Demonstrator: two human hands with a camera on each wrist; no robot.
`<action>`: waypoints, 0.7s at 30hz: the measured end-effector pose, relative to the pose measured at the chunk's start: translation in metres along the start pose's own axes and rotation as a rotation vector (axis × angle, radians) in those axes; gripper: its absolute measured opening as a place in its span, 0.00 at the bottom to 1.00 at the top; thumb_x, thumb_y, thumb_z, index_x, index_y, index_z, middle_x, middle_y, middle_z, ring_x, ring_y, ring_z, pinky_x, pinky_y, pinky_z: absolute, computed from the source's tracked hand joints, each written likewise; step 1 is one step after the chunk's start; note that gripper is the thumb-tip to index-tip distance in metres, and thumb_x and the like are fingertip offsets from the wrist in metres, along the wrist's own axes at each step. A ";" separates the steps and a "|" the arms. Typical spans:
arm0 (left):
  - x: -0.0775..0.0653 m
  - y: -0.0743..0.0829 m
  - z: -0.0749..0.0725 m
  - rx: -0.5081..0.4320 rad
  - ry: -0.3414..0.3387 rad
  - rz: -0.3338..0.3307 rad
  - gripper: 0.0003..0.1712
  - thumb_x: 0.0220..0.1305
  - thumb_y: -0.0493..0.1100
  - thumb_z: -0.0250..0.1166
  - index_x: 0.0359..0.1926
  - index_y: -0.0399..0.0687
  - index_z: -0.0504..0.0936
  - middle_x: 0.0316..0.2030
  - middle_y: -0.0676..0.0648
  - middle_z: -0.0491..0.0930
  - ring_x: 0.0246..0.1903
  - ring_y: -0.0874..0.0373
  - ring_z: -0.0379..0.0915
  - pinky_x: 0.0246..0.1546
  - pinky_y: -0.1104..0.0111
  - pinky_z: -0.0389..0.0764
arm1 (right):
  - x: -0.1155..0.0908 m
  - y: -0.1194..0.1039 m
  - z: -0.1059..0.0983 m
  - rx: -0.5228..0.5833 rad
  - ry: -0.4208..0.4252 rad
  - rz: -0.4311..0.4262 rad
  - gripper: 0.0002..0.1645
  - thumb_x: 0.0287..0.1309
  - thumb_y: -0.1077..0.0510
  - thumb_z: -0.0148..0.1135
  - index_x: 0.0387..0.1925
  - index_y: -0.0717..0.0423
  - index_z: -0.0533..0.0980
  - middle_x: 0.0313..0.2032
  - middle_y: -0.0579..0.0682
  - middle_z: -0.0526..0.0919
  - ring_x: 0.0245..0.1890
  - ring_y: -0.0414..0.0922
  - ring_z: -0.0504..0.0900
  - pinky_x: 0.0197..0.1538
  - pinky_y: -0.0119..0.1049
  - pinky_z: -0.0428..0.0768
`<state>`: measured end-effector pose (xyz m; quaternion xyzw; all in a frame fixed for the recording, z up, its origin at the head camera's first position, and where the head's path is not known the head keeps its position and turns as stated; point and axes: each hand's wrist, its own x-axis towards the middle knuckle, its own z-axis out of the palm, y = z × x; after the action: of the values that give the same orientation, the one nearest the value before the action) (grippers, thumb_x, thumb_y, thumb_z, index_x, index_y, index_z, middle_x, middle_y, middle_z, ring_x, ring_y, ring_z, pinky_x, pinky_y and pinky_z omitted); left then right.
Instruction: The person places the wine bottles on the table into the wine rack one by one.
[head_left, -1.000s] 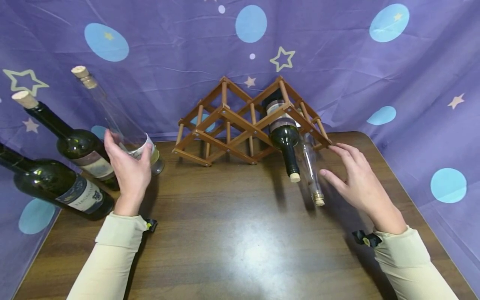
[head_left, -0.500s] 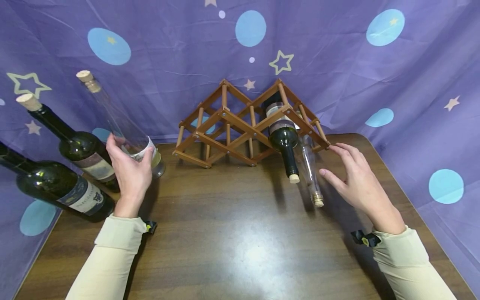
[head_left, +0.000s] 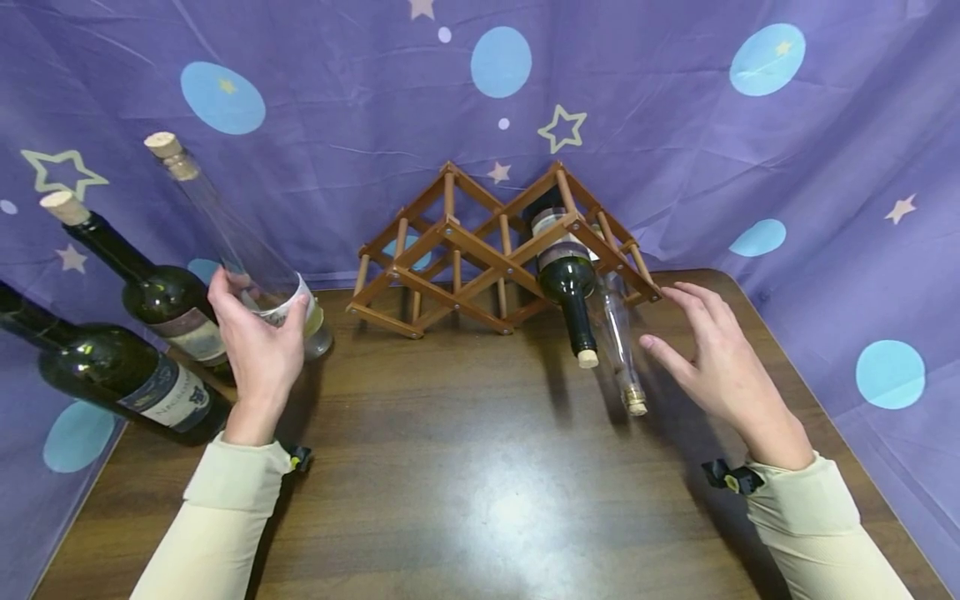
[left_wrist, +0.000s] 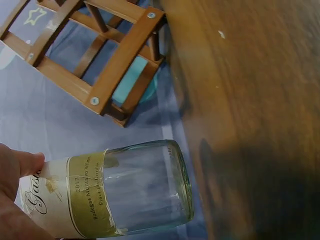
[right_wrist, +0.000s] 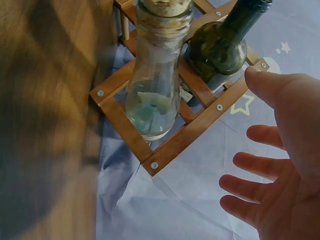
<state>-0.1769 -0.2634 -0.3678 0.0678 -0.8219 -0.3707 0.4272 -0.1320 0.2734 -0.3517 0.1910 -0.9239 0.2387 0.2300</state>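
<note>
My left hand point(head_left: 262, 346) grips a clear, corked glass wine bottle point(head_left: 243, 242) low on its body, thumb across the label. The left wrist view shows its see-through base point(left_wrist: 150, 187) and white-and-gold label point(left_wrist: 87, 195). My right hand point(head_left: 716, 367) holds nothing; its fingers are spread, fingertips right by the right end of the wooden wine rack point(head_left: 457, 225). Two corked bottles lie in the rack, necks toward me: a dark green one point(head_left: 567, 275) and, lower, a clear one point(right_wrist: 155, 95).
Two dark green wine bottles stand at the left, one point(head_left: 165, 292) close behind my left hand and another point(head_left: 112, 367) nearer me. A purple curtain point(head_left: 360, 100) with stars hangs behind the brown wooden table point(head_left: 420, 467).
The clear bottle's corked top has shifted slightly up and left in my left hand's grip. My right hand stays beside the rack. The head view has shifted slightly.
</note>
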 end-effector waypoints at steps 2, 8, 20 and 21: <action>0.000 0.004 -0.002 -0.004 0.000 0.005 0.48 0.55 0.48 0.74 0.72 0.49 0.58 0.55 0.49 0.68 0.54 0.51 0.67 0.58 0.67 0.64 | 0.001 -0.001 -0.001 0.003 0.007 -0.005 0.41 0.58 0.49 0.71 0.69 0.57 0.67 0.67 0.59 0.66 0.65 0.59 0.64 0.64 0.56 0.65; -0.004 0.018 -0.013 -0.021 -0.005 0.012 0.48 0.53 0.49 0.75 0.71 0.52 0.59 0.56 0.50 0.69 0.56 0.54 0.67 0.60 0.68 0.63 | 0.007 -0.006 -0.005 0.019 0.052 -0.052 0.42 0.55 0.52 0.72 0.69 0.57 0.68 0.67 0.58 0.67 0.65 0.57 0.65 0.66 0.51 0.64; -0.016 0.095 -0.038 -0.212 -0.010 -0.009 0.45 0.49 0.33 0.74 0.67 0.38 0.61 0.54 0.41 0.72 0.52 0.54 0.72 0.56 0.66 0.70 | 0.016 -0.026 -0.013 0.054 0.111 -0.086 0.44 0.52 0.52 0.74 0.69 0.54 0.68 0.67 0.56 0.68 0.66 0.54 0.66 0.67 0.47 0.64; -0.017 0.099 -0.040 -0.235 -0.011 -0.009 0.45 0.50 0.33 0.74 0.67 0.37 0.61 0.55 0.42 0.72 0.52 0.55 0.72 0.56 0.66 0.71 | 0.017 -0.028 -0.014 0.058 0.115 -0.088 0.44 0.52 0.52 0.75 0.70 0.54 0.68 0.67 0.55 0.68 0.66 0.54 0.66 0.67 0.47 0.64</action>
<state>-0.1159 -0.2071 -0.2987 0.0188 -0.7748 -0.4669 0.4259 -0.1284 0.2535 -0.3223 0.2241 -0.8926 0.2655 0.2874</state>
